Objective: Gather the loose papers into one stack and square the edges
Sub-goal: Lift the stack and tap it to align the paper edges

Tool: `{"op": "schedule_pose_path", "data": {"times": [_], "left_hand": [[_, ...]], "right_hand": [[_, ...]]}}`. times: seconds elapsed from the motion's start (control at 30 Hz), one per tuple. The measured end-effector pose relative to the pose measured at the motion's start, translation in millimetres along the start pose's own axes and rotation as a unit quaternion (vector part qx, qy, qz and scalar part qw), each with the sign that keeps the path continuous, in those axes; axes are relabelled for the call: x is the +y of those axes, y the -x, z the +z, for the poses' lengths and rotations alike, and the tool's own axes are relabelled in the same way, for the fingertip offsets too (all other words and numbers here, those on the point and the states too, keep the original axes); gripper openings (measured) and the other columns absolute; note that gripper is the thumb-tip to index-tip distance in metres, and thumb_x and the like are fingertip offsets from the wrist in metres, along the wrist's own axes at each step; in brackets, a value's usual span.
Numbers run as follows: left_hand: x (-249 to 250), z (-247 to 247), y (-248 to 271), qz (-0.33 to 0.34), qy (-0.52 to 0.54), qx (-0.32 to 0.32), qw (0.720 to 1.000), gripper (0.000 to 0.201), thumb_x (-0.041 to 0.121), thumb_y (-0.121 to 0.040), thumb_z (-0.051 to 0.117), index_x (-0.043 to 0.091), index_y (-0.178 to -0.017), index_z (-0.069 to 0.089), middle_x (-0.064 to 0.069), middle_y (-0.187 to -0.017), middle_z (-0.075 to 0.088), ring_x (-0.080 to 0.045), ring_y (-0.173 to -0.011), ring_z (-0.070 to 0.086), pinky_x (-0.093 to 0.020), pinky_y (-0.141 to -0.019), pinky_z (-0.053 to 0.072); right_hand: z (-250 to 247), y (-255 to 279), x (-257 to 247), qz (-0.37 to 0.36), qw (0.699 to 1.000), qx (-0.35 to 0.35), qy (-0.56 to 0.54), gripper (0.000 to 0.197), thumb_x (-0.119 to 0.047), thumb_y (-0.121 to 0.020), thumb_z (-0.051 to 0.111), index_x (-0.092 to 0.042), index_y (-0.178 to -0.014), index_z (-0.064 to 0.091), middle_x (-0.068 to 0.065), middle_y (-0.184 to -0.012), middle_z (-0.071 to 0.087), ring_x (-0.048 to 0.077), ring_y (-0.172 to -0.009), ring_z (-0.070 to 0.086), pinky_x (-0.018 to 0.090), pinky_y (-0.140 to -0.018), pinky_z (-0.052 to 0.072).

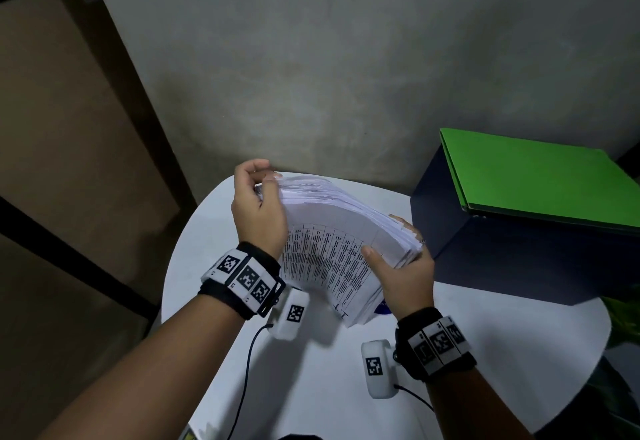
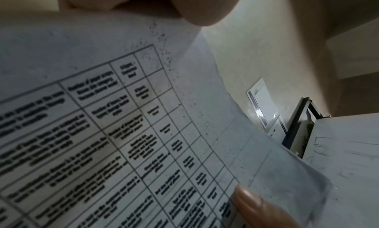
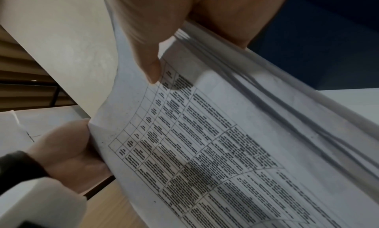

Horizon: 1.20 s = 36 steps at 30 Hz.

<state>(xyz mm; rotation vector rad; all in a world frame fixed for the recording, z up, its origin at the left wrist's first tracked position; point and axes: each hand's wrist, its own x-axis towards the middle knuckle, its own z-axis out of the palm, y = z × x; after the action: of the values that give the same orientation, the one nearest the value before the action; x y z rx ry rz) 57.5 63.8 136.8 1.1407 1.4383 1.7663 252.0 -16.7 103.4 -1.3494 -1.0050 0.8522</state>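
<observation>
Both hands, left hand (image 1: 258,211) and right hand (image 1: 401,273), grip opposite edges of the paper stack (image 1: 332,249) above the table (image 1: 485,353)

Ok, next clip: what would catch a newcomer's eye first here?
The thick stack of white printed papers, bowed and held up over the round white table, its facing sheet a printed table of text. The left hand grips its far end and the right hand its near end. To the right, a bright green folder lies on a dark blue box.
</observation>
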Motion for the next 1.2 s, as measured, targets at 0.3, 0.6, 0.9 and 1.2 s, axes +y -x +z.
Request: {"op": "schedule_pose_path", "data": {"times": [0.3, 0.6, 0.9, 1.2], "left_hand": [[-2, -7, -3, 0.034, 0.007, -0.066, 0.997, 0.023, 0.015, -0.091, 0.048, 0.021, -0.113, 0.053, -0.008, -0.102, 0.067, -0.009, -0.087, 0.059, -0.022, -0.081, 0.045], [-7, -20, -5, 0.037, 0.045, -0.189, 0.980, 0.054, 0.045, -0.086, 0.060, 0.021, -0.130, 0.039, -0.007, -0.112, 0.061, -0.010, -0.101, 0.057, -0.022, -0.087, 0.043], [-9, -29, -7, -0.003, 0.028, -0.243, 0.970, 0.067, 0.006, -0.059, 0.090, 0.013, -0.117, 0.057, -0.002, -0.092, 0.063, -0.003, -0.078, 0.062, -0.018, -0.076, 0.052], [-37, -22, 3, -0.079, 0.039, -0.257, 0.962, 0.047, -0.001, -0.062, 0.086, 0.009, -0.097, 0.057, 0.006, -0.088, 0.063, 0.003, -0.074, 0.064, -0.015, -0.068, 0.053]], "right_hand": [[2, -3, 5, 0.007, 1.000, -0.006, -0.029, 0.051, 0.002, -0.076, 0.080, -0.022, -0.117, 0.062, -0.009, -0.110, 0.071, 0.011, -0.106, 0.068, 0.028, -0.092, 0.055], [3, -5, -1, 0.042, 0.998, 0.020, -0.039, 0.009, -0.014, -0.083, 0.076, -0.019, -0.084, 0.069, -0.013, -0.079, 0.076, 0.001, -0.081, 0.072, 0.031, -0.082, 0.055], [-9, -10, -13, 0.001, 0.998, 0.057, -0.034, 0.013, -0.009, -0.080, 0.077, -0.017, -0.085, 0.069, -0.010, -0.079, 0.076, 0.008, -0.080, 0.072, 0.030, -0.075, 0.059], [5, -14, -34, -0.121, 0.987, 0.099, -0.036, 0.017, 0.002, -0.087, 0.067, -0.015, -0.089, 0.068, -0.010, -0.087, 0.073, 0.008, -0.088, 0.068, 0.022, -0.082, 0.051]]}}
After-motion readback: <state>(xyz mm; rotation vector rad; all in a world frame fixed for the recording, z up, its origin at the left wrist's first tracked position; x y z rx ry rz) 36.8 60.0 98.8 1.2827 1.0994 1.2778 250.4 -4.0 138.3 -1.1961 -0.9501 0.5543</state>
